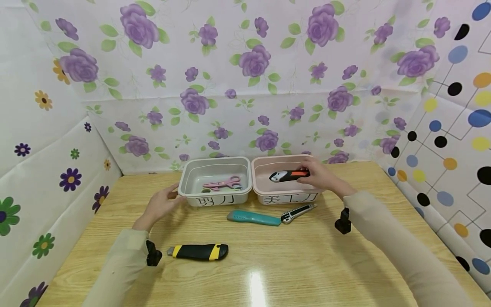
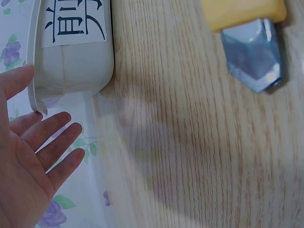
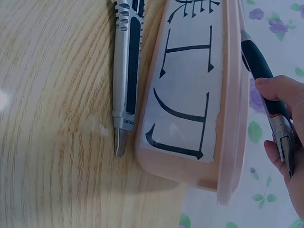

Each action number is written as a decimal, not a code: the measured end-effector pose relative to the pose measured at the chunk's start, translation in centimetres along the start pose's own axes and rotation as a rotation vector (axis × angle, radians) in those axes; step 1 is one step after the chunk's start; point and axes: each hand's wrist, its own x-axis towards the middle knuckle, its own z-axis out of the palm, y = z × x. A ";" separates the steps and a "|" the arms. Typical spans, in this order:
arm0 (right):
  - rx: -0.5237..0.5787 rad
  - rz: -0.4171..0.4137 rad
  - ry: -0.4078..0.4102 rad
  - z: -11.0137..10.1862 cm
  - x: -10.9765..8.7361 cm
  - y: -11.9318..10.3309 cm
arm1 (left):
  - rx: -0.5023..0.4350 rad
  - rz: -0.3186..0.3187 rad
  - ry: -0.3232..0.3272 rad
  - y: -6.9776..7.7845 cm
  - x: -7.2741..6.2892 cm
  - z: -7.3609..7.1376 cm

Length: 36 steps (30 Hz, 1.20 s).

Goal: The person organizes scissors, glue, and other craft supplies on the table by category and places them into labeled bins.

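My right hand (image 1: 320,174) grips a black utility knife (image 1: 289,175) with orange and silver parts, held over the pink bin (image 1: 264,192). In the right wrist view the thumb lies along the knife (image 3: 260,61). My left hand (image 1: 161,207) is at the left end of the grey bin (image 1: 184,181), its thumb and index fingertip at the rim and the other fingers extended. Inside the grey bin lie pink scissors (image 1: 224,183), with other items partly hidden below. A teal utility knife (image 1: 255,218) and a silver-and-black one (image 1: 298,213) lie in front of the bins.
A black-and-yellow utility knife (image 1: 199,252) lies on the wooden table (image 1: 307,268), nearer the front left, its blade end pointing left. Both bins carry white labels with black characters. Flowered cloth (image 1: 230,115) hangs behind them, and a dotted cloth (image 1: 441,162) stands at the right.
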 end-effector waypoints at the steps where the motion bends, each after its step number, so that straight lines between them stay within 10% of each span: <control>1: 0.001 0.004 -0.004 0.1 0.0 0.0 | 0.001 0.002 0.000 0.0 0.0 0.0; 36: -0.081 0.071 -0.104 3.6 1.1 1.7 | 0.006 0.001 0.001 0.2 -0.2 -0.1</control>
